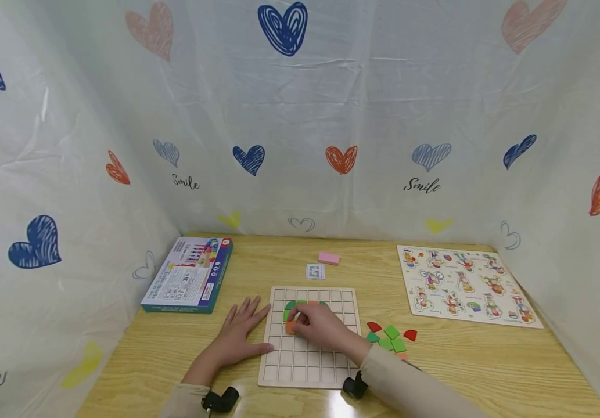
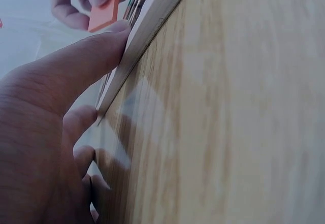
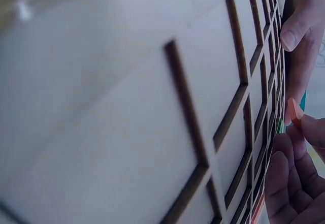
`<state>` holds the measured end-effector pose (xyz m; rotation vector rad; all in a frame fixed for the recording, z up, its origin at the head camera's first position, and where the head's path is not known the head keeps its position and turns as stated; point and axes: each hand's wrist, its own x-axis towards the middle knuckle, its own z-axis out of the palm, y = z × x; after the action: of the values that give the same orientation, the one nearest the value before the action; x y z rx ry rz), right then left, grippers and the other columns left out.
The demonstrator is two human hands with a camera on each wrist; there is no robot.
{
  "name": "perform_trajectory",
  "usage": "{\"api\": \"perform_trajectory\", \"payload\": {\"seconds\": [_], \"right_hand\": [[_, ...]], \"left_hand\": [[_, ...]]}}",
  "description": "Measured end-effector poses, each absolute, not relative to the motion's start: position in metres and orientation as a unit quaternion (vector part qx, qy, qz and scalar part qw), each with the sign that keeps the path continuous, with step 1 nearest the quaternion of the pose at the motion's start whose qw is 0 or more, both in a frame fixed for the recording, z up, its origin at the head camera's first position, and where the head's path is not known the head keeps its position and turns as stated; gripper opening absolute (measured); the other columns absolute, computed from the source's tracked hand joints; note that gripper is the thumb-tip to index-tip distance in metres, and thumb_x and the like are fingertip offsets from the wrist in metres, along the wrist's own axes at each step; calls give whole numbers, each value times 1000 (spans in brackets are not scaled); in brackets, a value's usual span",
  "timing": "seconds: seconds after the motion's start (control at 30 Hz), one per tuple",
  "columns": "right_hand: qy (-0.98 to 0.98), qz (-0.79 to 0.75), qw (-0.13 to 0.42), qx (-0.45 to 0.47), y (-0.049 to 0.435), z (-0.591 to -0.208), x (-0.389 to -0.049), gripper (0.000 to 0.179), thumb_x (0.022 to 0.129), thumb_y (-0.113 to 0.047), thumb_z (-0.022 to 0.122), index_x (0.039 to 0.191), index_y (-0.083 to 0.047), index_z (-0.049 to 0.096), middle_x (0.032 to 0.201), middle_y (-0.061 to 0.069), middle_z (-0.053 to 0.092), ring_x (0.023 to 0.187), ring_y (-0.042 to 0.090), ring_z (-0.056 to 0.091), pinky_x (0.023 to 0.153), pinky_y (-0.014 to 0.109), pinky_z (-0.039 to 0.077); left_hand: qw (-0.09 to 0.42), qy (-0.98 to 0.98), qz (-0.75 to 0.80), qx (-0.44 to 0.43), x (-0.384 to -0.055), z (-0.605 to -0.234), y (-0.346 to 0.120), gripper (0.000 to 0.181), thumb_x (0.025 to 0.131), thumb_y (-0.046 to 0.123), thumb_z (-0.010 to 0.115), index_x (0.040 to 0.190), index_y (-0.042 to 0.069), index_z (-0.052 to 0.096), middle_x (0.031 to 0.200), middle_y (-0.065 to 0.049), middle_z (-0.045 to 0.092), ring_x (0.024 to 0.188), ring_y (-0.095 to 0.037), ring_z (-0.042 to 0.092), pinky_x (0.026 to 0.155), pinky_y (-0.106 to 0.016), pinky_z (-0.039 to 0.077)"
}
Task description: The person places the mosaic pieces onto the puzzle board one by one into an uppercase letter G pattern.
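My right hand (image 1: 323,328) pinches a small orange square tile (image 2: 103,14) between thumb and fingers, close over the wooden grid board (image 1: 300,373). In the right wrist view the orange tile (image 3: 294,112) stands tilted at the fingertips. On the board, a green curved piece (image 1: 290,304) and a green square (image 1: 286,316) show near the right hand, which hides part of the pieces there. My left hand (image 1: 238,337) lies spread on the table at the board's left side. Its thumb (image 2: 96,51) touches the board's edge.
Loose green squares (image 1: 392,332), red quarter-round pieces (image 1: 410,335) and other tiles lie right of the board. Behind it are a small pattern card (image 1: 315,271) and a pink block (image 1: 329,258). A boxed set (image 1: 187,276) lies back left, a picture puzzle board (image 1: 467,284) back right.
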<state>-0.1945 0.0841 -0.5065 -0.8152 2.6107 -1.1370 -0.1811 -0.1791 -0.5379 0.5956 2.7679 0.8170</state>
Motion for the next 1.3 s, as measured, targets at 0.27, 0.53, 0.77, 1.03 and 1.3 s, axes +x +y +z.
{"api": "perform_trajectory", "payload": {"seconds": [0.27, 0.53, 0.77, 1.03, 1.3], "right_hand": [[887, -370, 101, -258, 74, -506, -194, 8, 97, -13, 68, 103, -17, 71, 71, -14, 60, 56, 1, 51, 55, 20, 46], [895, -344, 103, -264, 73, -505, -194, 12, 92, -12, 74, 103, -16, 74, 72, -15, 58, 62, 0, 51, 59, 19, 47], [894, -341, 108, -271, 74, -503, -194, 15, 91, -7, 72, 104, -14, 76, 72, -14, 57, 62, 0, 50, 59, 19, 46], [888, -347, 110, -281, 79, -501, -193, 15, 93, -9, 72, 107, -14, 75, 75, -13, 58, 65, 1, 51, 61, 19, 46], [880, -358, 111, -292, 95, -498, -190, 20, 93, -6, 67, 110, -13, 75, 83, -12, 61, 73, 2, 52, 68, 21, 48]], "left_hand": [[95, 933, 279, 208, -181, -537, -179, 91, 86, 63, 71, 160, 24, 35, 170, -9, 14, 157, -34, 3, 124, -55, -5], [94, 931, 283, 209, -181, -536, -179, 91, 86, 63, 71, 160, 25, 35, 170, -9, 15, 156, -34, 3, 124, -55, -6], [90, 932, 283, 209, -181, -538, -179, 91, 85, 65, 71, 160, 25, 36, 170, -9, 15, 156, -34, 3, 124, -55, -5], [91, 932, 282, 210, -181, -538, -179, 91, 86, 63, 71, 160, 24, 35, 170, -9, 15, 156, -34, 3, 124, -55, -6], [93, 930, 289, 207, -180, -535, -178, 91, 86, 61, 72, 159, 20, 37, 169, -13, 17, 156, -37, 4, 123, -57, -5]]}}
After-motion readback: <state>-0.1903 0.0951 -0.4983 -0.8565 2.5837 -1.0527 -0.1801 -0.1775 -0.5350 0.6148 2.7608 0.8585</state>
